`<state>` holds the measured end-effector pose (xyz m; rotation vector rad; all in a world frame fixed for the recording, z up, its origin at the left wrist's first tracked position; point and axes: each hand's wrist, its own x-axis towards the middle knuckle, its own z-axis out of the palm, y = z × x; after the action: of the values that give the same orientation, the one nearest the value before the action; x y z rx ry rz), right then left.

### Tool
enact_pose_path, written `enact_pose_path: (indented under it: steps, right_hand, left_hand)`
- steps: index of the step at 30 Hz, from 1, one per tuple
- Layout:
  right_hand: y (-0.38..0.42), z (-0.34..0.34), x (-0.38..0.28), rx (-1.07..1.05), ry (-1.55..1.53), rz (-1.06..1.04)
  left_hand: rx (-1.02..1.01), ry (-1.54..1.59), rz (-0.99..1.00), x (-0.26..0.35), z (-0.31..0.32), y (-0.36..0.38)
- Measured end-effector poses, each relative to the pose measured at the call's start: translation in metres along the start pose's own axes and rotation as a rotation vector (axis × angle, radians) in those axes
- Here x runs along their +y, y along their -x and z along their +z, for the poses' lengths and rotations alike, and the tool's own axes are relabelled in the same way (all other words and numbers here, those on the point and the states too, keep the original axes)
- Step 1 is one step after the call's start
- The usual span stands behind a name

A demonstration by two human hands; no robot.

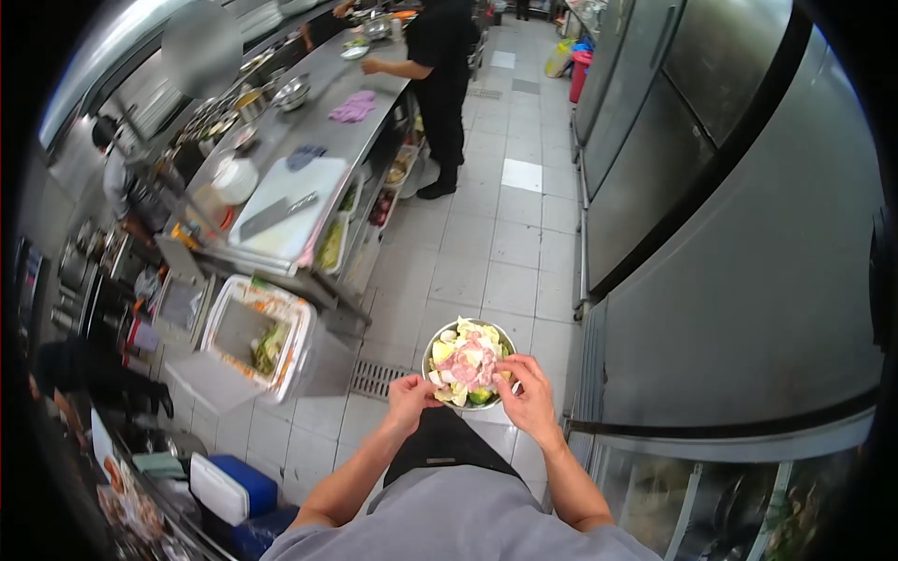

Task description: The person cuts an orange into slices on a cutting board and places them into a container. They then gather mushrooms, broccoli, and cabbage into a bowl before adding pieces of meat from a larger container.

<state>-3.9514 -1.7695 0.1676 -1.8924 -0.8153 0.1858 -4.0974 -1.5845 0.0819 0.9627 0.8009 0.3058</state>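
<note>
In front of my body, at waist height, is a round metal bowl (427, 353) heaped with food. Pink slices that look like raw meat (468, 365) lie on top of pale yellow-green leafy pieces (479, 331). A bright green piece (480, 396) shows near the bowl's front edge. My left hand (410, 402) pinches the bowl's left rim with closed fingers. On the right side, my right hand (529, 395) grips the rim, its fingertips reaching over beside the meat. The underside of the bowl is hidden.
To the left, a steel worktable (323, 131) carries a white cutting board (313, 192) with a cleaver (271, 220). A lidded bin (304, 346) with food scraps stands at its end. Steel refrigerators (739, 243) line the right. A person in black (444, 84) stands ahead by the table.
</note>
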Motion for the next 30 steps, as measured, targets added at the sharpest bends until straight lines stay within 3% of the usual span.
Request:
enact_pose_path:
  steps: [6, 8, 11, 16, 22, 26, 30]
  right_hand:
    - [-0.125, -0.011, 0.076, 0.013, 0.020, 0.041]
    - [-0.182, -0.024, 0.093, 0.119, 0.024, -0.010]
    - [-0.266, -0.061, 0.102, 0.287, 0.039, -0.132]
    - [-0.408, -0.131, 0.118, 0.453, 0.019, 0.015]
    - [-0.577, -0.175, 0.219, 0.348, 0.083, 0.133]
    - [-0.664, -0.184, 0.284, 0.285, 0.151, 0.042]
    - [-0.765, -0.207, 0.303, 0.263, 0.106, 0.002]
  left_hand:
    - [-0.079, -0.141, -0.002, 0.029, 0.064, -0.150]
    - [-0.116, -0.202, -0.003, 0.042, 0.089, -0.209]
    - [-0.154, -0.225, 0.023, 0.099, 0.155, -0.277]
    - [-0.284, -0.271, 0.055, 0.179, 0.265, -0.405]
    - [-0.359, -0.257, 0.005, 0.228, 0.403, -0.584]
    - [-0.320, -0.259, 0.029, 0.241, 0.460, -0.676]
    - [-0.273, -0.257, 0.056, 0.272, 0.493, -0.739]
